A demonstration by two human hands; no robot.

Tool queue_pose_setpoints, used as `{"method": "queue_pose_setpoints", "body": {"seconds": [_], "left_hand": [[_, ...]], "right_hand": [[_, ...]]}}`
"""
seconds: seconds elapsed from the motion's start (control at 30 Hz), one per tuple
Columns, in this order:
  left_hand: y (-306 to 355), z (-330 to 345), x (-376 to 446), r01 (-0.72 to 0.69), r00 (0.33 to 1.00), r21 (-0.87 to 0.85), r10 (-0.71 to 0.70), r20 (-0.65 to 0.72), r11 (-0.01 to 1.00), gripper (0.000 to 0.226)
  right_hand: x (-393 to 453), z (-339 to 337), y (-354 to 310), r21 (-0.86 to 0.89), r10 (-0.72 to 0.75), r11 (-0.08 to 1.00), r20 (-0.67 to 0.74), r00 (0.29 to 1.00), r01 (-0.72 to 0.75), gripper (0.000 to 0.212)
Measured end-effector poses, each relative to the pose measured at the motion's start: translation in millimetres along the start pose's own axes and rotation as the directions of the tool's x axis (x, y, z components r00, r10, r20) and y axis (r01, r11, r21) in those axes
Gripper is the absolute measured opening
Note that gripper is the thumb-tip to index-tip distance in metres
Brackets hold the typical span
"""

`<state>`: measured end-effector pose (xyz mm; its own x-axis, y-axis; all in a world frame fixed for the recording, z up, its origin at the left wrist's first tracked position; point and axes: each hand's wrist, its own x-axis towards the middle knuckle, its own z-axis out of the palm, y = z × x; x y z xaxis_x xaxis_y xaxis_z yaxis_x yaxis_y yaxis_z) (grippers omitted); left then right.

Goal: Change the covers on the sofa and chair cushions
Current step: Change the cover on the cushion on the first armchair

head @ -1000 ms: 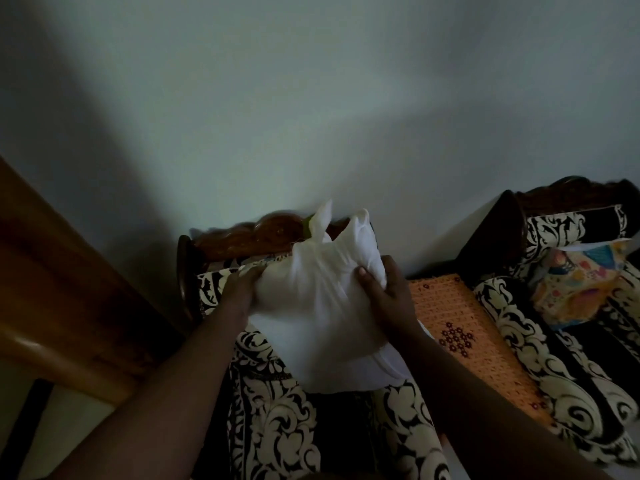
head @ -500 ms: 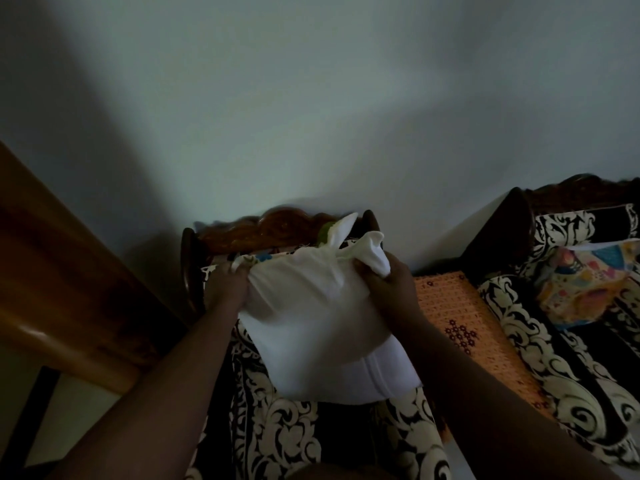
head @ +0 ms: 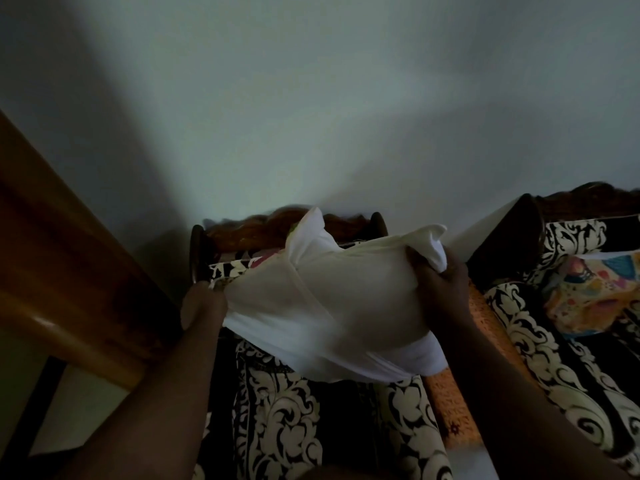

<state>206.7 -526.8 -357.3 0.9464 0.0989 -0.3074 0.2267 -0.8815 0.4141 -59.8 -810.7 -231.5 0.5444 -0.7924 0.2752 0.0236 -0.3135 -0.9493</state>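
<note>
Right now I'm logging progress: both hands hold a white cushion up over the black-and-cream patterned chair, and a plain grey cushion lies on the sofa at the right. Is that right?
Not quite. The cushion on the sofa is not plain grey; the colourful cushion is brightly printed, as the head view shows. The rest stands: left hand and right hand hold the white cushion over the chair.

cushion [head: 332, 306]: plain white, with a sheer off-white layer across its top
chair [head: 277, 420]: black cloth with cream scroll pattern; carved reddish-brown wood back
sofa [head: 554, 368]: same black and cream scrolls, dark wood frame
printed cover [head: 588, 299]: many colours, yellow, blue, pink; the print itself is too dim to make out
side table [head: 450, 400]: orange, with a small dark motif
wall [head: 311, 98]: pale grey-green
</note>
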Motion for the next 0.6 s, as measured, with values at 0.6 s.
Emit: {"method": "queue_pose_setpoints", "body": {"seconds": [0.6], "left_hand": [[106,2,-79,-0.349,0.880,-0.246,0.407,0.245,0.904,0.056]], "right_hand": [[0,7,-15,-0.111,-0.194,0.969,0.218,0.957,0.222,0.019]]}}
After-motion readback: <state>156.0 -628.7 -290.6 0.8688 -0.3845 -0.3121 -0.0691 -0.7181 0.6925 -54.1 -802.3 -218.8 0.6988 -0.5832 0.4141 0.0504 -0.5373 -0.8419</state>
